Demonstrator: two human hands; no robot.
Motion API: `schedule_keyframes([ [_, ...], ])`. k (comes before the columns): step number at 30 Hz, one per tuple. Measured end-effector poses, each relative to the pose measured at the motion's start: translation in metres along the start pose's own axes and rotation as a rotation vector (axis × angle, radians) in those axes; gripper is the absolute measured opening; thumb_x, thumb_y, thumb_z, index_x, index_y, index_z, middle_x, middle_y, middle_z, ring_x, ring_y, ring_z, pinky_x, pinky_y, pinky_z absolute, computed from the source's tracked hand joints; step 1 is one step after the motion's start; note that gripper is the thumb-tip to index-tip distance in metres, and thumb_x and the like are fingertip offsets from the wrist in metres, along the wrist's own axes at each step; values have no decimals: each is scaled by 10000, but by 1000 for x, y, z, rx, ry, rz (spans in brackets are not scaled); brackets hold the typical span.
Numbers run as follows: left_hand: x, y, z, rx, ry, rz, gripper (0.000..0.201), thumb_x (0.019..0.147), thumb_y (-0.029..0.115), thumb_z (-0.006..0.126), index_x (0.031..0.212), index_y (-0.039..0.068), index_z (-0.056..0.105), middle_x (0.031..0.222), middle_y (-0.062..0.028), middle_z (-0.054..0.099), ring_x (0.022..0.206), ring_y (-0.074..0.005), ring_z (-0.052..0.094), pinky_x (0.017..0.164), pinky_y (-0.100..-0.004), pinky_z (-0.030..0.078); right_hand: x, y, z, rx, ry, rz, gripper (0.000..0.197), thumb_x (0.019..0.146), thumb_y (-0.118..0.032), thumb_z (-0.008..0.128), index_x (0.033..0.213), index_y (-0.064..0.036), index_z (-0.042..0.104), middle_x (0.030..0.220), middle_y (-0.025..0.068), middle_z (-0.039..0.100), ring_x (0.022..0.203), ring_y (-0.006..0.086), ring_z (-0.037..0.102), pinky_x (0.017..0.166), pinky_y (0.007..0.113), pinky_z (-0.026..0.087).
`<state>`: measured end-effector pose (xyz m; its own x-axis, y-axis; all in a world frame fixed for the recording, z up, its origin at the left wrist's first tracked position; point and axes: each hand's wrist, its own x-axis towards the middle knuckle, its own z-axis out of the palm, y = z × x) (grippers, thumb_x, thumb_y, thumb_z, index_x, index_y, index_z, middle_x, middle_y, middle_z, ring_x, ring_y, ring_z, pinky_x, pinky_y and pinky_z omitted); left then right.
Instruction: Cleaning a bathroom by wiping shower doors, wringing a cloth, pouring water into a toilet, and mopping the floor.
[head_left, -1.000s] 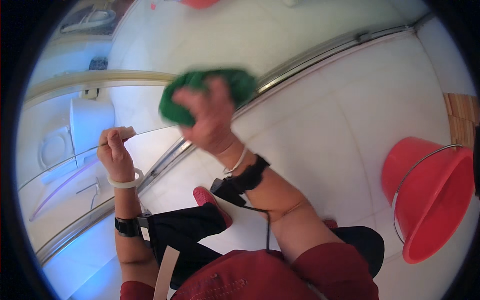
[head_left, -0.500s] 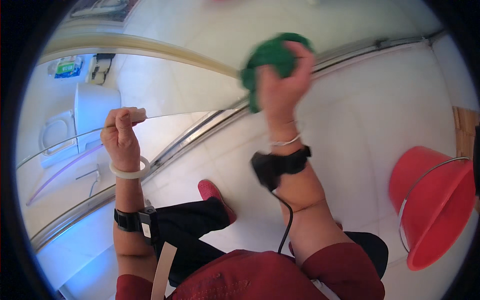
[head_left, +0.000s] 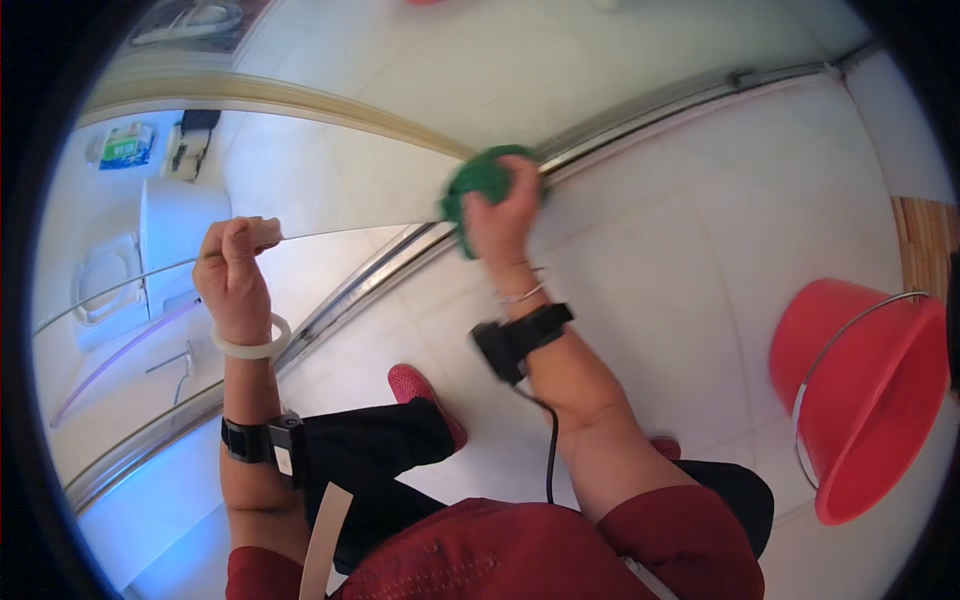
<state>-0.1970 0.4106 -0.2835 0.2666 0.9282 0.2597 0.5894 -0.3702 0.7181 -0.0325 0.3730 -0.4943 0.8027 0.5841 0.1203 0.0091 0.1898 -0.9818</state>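
Observation:
My left hand (head_left: pixel 237 285) is closed over the top edge of a clear glass door panel (head_left: pixel 335 195), thumb on the near side and fingers over the far side. A white bangle circles that wrist. My right hand (head_left: pixel 503 228) grips a bunched green cloth (head_left: pixel 478 180), slightly blurred, at the right end of the glass panel beside the metal floor track (head_left: pixel 400 255). The fingers curl over the cloth, and part of it hangs below the palm. Whether the cloth presses on the glass or the frame I cannot tell.
On the right a red bucket (head_left: pixel 830 370) with a wire handle stands tilted in view on the pale tiled floor (head_left: pixel 670 300). Through the glass show a white toilet (head_left: pixel 185 240) and a green-and-blue packet (head_left: pixel 127 146). My red shoe (head_left: pixel 425 395) is near the track.
My right hand and the green cloth have moved left and nearer to me, down toward the end of the glass panel. My left hand keeps its hold on the glass edge.

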Motion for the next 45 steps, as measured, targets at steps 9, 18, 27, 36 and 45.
schedule_keyframes([
  [9, 0, 15, -10, 2, -13, 29, 289, 902, 218, 449, 820, -42, 546, 737, -126, 611, 674, -171, 583, 660, -280, 485, -40, -8, 11, -118, -532, -408, 388, 516, -60, 683, 868, -138, 539, 820, 102, 470, 778, 318, 505, 675, 376, 442],
  [18, -1, 25, -3, 11, -61, 8, 272, 895, 214, 466, 803, -27, 554, 738, -106, 609, 667, -156, 572, 648, -261, 469, 82, 68, -58, 182, 349, 345, 265, 661, 4, 562, 919, 16, 502, 890, 98, 544, 801, 193, 509, 752, 325, 431],
  [27, 4, 1, -5, 44, -62, 81, 346, 897, 305, 447, 797, -16, 526, 735, -96, 571, 676, -154, 545, 670, -280, 459, 34, 64, -14, 370, 389, 368, 369, 670, -192, 610, 964, -32, 455, 910, 66, 502, 868, 193, 471, 815, 331, 394],
  [36, -1, 16, 3, 9, -30, -69, 188, 883, 103, 455, 792, -33, 548, 725, -91, 587, 661, -127, 561, 638, -242, 466, 94, 26, -56, 499, 252, 550, 272, 686, 38, 473, 953, -6, 445, 893, 90, 514, 786, 191, 516, 702, 331, 455],
  [45, -4, 6, -10, 51, -52, 55, 262, 897, 227, 462, 787, -2, 525, 740, -86, 584, 678, -142, 552, 655, -255, 451, 1, -70, 15, -4, -210, -474, 395, 528, -101, 636, 905, -103, 518, 868, 120, 507, 841, 319, 477, 788, 419, 394],
])
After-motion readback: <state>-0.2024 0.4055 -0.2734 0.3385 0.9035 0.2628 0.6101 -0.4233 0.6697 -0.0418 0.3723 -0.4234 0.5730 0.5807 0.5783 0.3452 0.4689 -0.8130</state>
